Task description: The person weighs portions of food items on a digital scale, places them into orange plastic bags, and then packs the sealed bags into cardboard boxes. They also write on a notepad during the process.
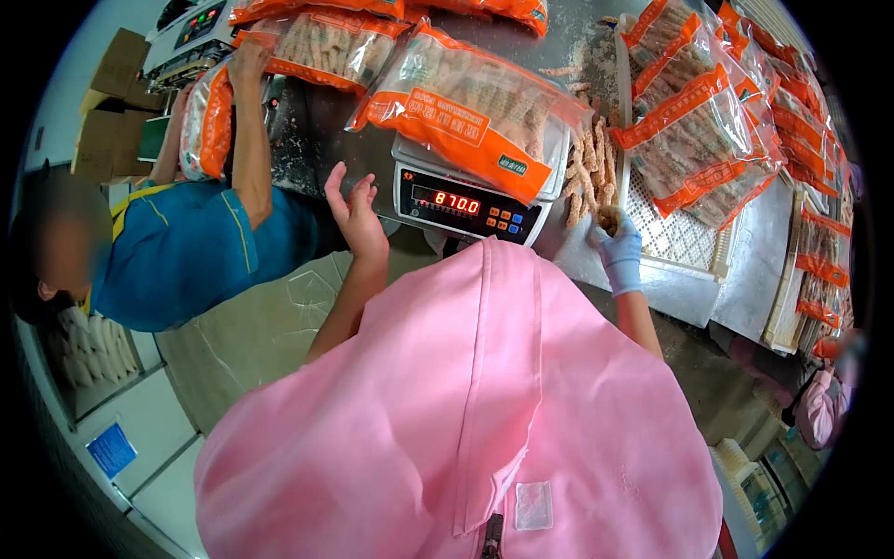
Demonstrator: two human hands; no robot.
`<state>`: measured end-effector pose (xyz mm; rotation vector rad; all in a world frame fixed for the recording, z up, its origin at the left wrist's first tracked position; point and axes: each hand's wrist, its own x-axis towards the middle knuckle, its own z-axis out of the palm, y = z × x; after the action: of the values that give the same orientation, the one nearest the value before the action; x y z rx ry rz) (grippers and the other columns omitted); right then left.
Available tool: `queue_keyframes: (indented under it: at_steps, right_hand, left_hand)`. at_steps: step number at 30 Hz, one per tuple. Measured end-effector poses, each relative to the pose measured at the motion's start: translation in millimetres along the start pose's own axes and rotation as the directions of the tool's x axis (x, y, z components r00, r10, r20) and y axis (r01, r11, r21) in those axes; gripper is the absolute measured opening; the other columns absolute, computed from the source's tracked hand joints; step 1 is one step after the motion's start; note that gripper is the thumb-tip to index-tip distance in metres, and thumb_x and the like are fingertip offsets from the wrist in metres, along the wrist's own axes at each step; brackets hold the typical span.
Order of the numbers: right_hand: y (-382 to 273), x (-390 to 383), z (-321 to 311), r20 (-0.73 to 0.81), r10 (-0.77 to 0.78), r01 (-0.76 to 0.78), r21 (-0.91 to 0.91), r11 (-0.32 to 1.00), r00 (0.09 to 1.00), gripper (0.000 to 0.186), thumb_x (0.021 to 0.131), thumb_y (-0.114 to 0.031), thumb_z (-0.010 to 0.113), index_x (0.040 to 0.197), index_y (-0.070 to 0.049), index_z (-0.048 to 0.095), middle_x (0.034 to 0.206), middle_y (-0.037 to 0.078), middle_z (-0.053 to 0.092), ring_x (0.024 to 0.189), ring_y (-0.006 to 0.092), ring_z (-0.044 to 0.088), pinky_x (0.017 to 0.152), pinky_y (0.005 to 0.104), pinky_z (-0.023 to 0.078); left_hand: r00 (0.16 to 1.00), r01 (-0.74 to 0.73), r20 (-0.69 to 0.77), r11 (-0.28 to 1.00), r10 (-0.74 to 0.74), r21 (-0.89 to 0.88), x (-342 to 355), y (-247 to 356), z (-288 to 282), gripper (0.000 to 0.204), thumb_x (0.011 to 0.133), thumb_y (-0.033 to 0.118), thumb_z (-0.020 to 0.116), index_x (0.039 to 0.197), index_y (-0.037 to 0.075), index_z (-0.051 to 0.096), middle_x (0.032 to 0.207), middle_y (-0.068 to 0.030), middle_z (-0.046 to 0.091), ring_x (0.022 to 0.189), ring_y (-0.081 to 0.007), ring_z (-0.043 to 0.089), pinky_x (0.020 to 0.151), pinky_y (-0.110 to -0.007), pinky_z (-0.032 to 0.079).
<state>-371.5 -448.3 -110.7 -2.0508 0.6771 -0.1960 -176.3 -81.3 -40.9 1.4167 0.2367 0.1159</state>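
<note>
The pink smock (466, 410) hides the near edge of the bench (326, 130). The left hand (354, 210) hovers open and empty beside the digital scale (470, 200), where an orange-and-clear bag of breaded sticks (470, 107) lies. The gloved right hand (616, 247) pinches loose sticks (589, 158) by the white tray (675, 247). Judging by this, weighing is underway; topping up likely follows. How many sticks it grips is unclear.

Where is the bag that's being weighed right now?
In the head view, the orange-and-clear bag lies on the digital scale, upper centre, between the bare left hand and gloved right hand.
</note>
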Motion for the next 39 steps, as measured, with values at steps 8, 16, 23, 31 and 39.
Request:
queue_keyframes:
  at_steps: [8, 16, 23, 31, 39]
  right_hand:
    - [-101, 39, 21, 0.028, -0.026, 0.014, 0.339, 0.941, 0.999, 0.029, 0.083, -0.007, 0.071, 0.111, -0.001, 0.065, 0.081, 0.001, 0.063, 0.068, 0.0058, 0.055, 0.059, 0.0227, 0.048]
    - [-124, 75, 52, 0.026, -0.055, 0.04, 0.388, 0.921, 0.998, 0.02, 0.091, -0.017, 0.065, 0.104, -0.004, 0.072, 0.085, 0.008, 0.07, 0.075, 0.0139, 0.063, 0.072, 0.0281, 0.051]
    - [-22, 91, -4, -0.149, -0.126, -0.001, -0.65, 0.76, 0.981, 0.042, 0.087, -0.021, 0.062, 0.126, -0.006, 0.058, 0.106, 0.018, 0.067, 0.102, 0.036, 0.064, 0.086, 0.0443, 0.052]
    - [-17, 132, 10, 0.011, 0.097, -0.054, -0.771, 0.634, 0.995, 0.034, 0.082, -0.027, 0.06, 0.109, -0.008, 0.059, 0.104, 0.021, 0.068, 0.098, 0.0386, 0.065, 0.084, 0.0492, 0.052]
    - [-16, 103, -11, -0.202, -0.1, 0.034, -0.31, 0.95, 0.974, 0.02, 0.08, -0.012, 0.069, 0.097, -0.002, 0.063, 0.087, 0.015, 0.069, 0.078, 0.0277, 0.067, 0.073, 0.036, 0.052]
  left_hand:
    - [0.998, -0.011, 0.063, 1.0, 0.012, -0.007, 0, 2, 17, 0.046, 0.094, 0.007, 0.055, 0.138, 0.009, 0.041, 0.138, -0.0043, 0.046, 0.106, -0.0149, 0.059, 0.092, -0.03, 0.043]
    - [0.997, 0.024, 0.077, 0.999, -0.021, -0.036, 1, 10, 20, 0.045, 0.093, 0.005, 0.056, 0.137, 0.01, 0.044, 0.142, -0.0053, 0.041, 0.105, -0.0173, 0.059, 0.091, -0.033, 0.043]
    - [0.999, 0.039, 0.023, 0.999, -0.039, -0.013, 1, 0, 2, 0.045, 0.092, 0.004, 0.056, 0.136, 0.01, 0.046, 0.14, -0.0057, 0.043, 0.105, -0.0183, 0.059, 0.09, -0.033, 0.043]
    - [0.994, 0.045, 0.101, 0.996, -0.037, -0.077, 0, 5, 22, 0.046, 0.091, 0.003, 0.057, 0.135, 0.01, 0.046, 0.138, -0.0075, 0.045, 0.106, -0.0199, 0.058, 0.091, -0.034, 0.043]
    - [0.999, 0.035, 0.019, 0.998, -0.034, -0.056, 1, 2, -4, 0.046, 0.091, 0.004, 0.057, 0.136, 0.01, 0.046, 0.138, -0.006, 0.045, 0.104, -0.0188, 0.059, 0.09, -0.033, 0.044]
